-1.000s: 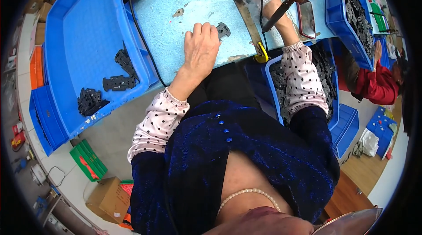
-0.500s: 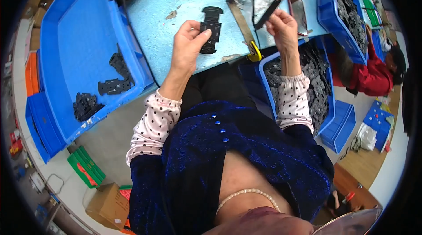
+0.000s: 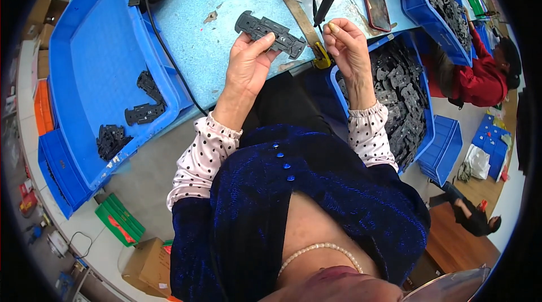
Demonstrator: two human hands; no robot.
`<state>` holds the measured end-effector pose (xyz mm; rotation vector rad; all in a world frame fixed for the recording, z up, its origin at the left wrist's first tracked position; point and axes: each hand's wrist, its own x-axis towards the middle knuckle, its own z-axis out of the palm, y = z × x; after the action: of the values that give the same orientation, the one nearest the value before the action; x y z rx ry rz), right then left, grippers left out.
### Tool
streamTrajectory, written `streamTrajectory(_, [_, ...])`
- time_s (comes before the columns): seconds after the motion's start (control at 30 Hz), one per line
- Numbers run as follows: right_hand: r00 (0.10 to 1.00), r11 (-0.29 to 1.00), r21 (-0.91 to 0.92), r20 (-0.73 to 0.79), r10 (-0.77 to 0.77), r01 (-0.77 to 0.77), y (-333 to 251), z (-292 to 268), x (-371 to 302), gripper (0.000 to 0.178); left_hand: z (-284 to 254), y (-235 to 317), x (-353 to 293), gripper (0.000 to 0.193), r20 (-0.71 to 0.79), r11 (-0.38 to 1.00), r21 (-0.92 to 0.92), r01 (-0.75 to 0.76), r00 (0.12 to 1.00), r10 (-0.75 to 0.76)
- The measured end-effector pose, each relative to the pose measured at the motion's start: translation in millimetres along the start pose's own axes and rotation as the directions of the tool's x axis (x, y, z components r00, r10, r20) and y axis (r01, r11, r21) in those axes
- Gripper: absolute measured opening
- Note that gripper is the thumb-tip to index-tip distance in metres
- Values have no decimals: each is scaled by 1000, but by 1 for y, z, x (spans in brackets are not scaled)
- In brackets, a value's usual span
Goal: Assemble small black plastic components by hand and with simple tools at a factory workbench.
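Note:
My left hand [image 3: 248, 67] grips a black plastic chassis plate [image 3: 272, 35], thumb on its face and fingers beneath. The plate is long with notched edges and slants down to the right above the table's front edge. My right hand [image 3: 349, 45] is closed in a pinch. Something small and yellowish shows at its fingertips, too small to name. Just above those fingertips hangs the dark tip of a stand-mounted tool [image 3: 330, 1], apart from the plate. Under my right wrist a blue bin [image 3: 430, 127] holds many similar black plates.
At left stands a large blue tray [image 3: 90, 59] with several black plates [image 3: 145, 113] in its near end. A phone [image 3: 375, 5] lies on the light-blue table [image 3: 192, 36]. Another blue bin [image 3: 415, 0] of black parts sits at right, near a person in red [image 3: 483, 84].
My left hand has turned the plate from upright to slanting down to the right. My right hand has moved slightly left, its fingertips now below the tool's tip.

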<state>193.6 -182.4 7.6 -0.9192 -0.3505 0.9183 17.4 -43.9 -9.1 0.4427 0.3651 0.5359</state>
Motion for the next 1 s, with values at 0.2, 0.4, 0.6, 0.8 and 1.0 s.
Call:
streamTrajectory(0.2, [997,994,90,48,62,-66,7,7,-3,10,5,-1,-3,26,25,1000,-27,-6,1000,7])
streamTrajectory(0.4, [999,997,67,35,27,-29,13,14,-4,13,4,-6,0,26,30,997,-80,-23,999,25])
streamTrajectory(0.6, [999,999,-24,-19,-41,41,20,26,-8,11,8,-12,-3,27,0,993,-120,-6,1000,6])
streamTrajectory(0.8, [988,991,-34,-74,-132,130,30,29,-10,9,8,-15,-2,25,22,992,-123,-22,999,25])
streamTrajectory(1.0, [970,975,-87,-112,-215,206,37,34,-10,9,10,-19,-2,22,25,989,-146,-16,999,20])
